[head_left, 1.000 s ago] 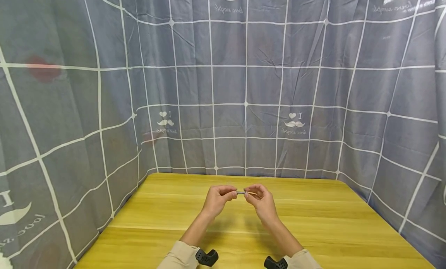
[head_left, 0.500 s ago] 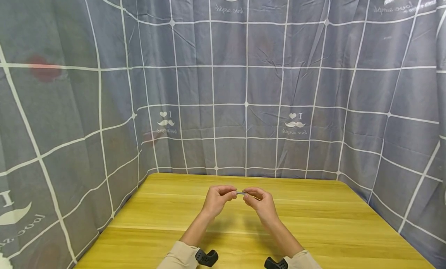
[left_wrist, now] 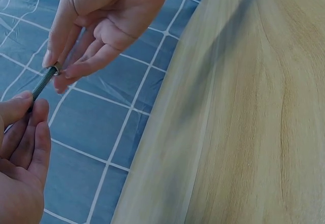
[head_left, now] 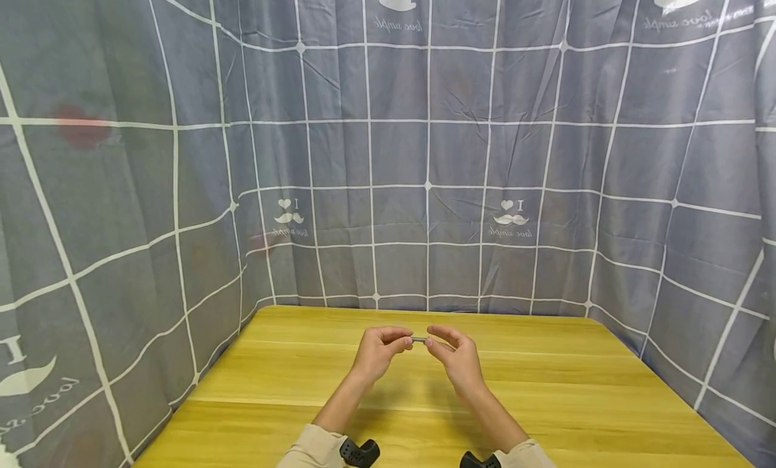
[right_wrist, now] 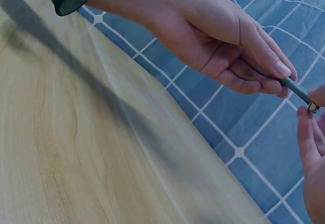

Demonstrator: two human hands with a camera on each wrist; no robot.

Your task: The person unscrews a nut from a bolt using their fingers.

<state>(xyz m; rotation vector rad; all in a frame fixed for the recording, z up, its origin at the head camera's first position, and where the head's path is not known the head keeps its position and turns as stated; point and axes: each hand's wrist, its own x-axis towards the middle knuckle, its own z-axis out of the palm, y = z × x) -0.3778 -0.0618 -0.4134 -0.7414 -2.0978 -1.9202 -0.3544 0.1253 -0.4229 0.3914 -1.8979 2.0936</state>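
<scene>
Above the table, my left hand (head_left: 372, 353) pinches a thin, dark grey threaded bolt (left_wrist: 43, 83) between thumb and fingers; its gripped end is hidden. The bolt lies nearly level between both hands in the head view. At its other end sits a small shiny metal nut (right_wrist: 313, 107). My right hand (head_left: 461, 360) has its thumb on one side of the nut and a fingertip on the other in the wrist views. In the head view, its index finger is raised a little from the thumb.
Both hands are over a yellow wood-grain table (head_left: 273, 374). Grey-blue curtains (head_left: 400, 151) with white grid lines stand behind and along both sides. Black wrist devices (head_left: 360, 452) sit at the beige sleeves (head_left: 315, 448).
My right index finger has lifted slightly away from the thumb at the bolt's end. The left hand keeps its grip. The whole head view has shifted slightly down.
</scene>
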